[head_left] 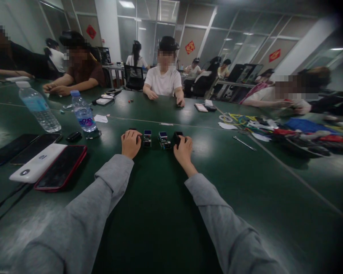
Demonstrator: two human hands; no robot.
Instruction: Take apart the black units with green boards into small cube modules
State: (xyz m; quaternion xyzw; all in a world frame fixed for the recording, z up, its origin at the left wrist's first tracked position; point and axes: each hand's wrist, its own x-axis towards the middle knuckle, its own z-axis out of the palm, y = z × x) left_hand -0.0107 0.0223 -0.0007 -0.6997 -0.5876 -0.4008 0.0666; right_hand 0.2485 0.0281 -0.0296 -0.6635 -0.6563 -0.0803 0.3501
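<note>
Gripping a black block (pixel 177 136), the right hand (pixel 184 149) rests mid-frame; the left hand (pixel 130 144) curls, hold unclear. Clear plastic bottles (pixel 39 108) stand frame left.

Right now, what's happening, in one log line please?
left hand: at mostly hidden dark object | right hand: touching black box | between hands: two small circuit boards
</note>
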